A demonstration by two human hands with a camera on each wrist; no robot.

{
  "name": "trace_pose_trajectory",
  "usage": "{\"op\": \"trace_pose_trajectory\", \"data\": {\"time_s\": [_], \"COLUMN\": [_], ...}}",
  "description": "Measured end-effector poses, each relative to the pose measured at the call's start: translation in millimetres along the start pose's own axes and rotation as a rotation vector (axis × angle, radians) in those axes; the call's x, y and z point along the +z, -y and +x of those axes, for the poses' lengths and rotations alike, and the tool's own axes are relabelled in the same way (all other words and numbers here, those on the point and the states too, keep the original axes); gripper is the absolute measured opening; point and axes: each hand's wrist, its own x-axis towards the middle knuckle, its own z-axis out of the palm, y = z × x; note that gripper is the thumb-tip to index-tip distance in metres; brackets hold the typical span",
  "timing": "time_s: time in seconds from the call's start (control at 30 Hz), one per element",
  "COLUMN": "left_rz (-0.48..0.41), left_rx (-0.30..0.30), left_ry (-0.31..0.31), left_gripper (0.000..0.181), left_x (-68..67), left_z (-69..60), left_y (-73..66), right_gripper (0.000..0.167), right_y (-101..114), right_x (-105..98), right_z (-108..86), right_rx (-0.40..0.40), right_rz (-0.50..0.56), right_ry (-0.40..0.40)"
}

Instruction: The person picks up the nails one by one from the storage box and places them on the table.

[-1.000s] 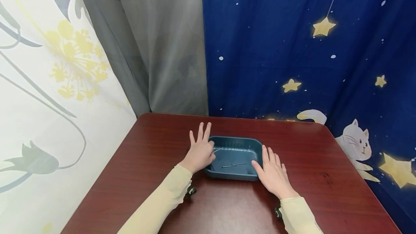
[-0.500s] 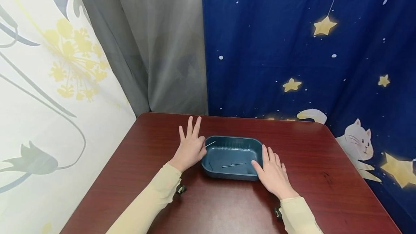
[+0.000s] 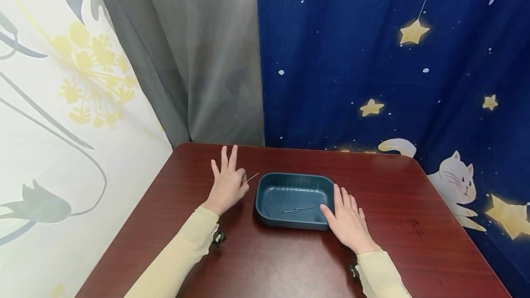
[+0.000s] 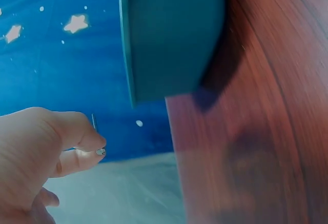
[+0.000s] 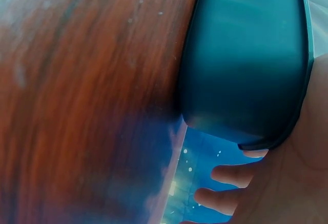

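My left hand (image 3: pixel 227 188) pinches a thin metal nail (image 3: pixel 252 177) between thumb and index finger, left of the blue-green tray (image 3: pixel 295 224). The other fingers are stretched out. In the left wrist view, the nail (image 4: pixel 94 122) shows as a short dark sliver behind the index finger, its rest hidden by the fingertips. My right hand (image 3: pixel 349 224) rests on the tray's right end, fingers straight along the outside and thumb over the rim. Inside the tray, several thin nails (image 3: pixel 297 209) lie on the bottom, too small to make out in detail.
The tray stands on a dark red wooden table (image 3: pixel 290 261). A grey curtain (image 3: pixel 223 59) and a blue star-patterned curtain (image 3: pixel 331 59) hang behind the table, and a white floral curtain (image 3: pixel 49 118) is at the left.
My left hand has moved left from over the tray's left side to beside it, bringing the pinched nail out over the rim. The right hand and tray have stayed put.
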Motion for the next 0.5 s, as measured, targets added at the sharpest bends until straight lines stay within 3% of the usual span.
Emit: {"op": "trace_pose_trajectory", "data": {"time_s": [0.3, 0.5], "left_rz": [-0.016, -0.012], "left_rx": [-0.094, -0.156], "left_ry": [0.046, 0.131], "left_gripper": [0.024, 0.029], "left_x": [10.4, 21.5], "left_z": [-8.7, -14.7], "left_y": [32.1, 48.4], "right_gripper": [0.085, 0.084], "right_y": [1, 2], "right_x": [-1, -1], "right_z": [0.0, -0.2], "right_rx": [0.006, 0.002], "right_rz": [0.000, 0.004], "right_ry": [0.003, -0.001]}}
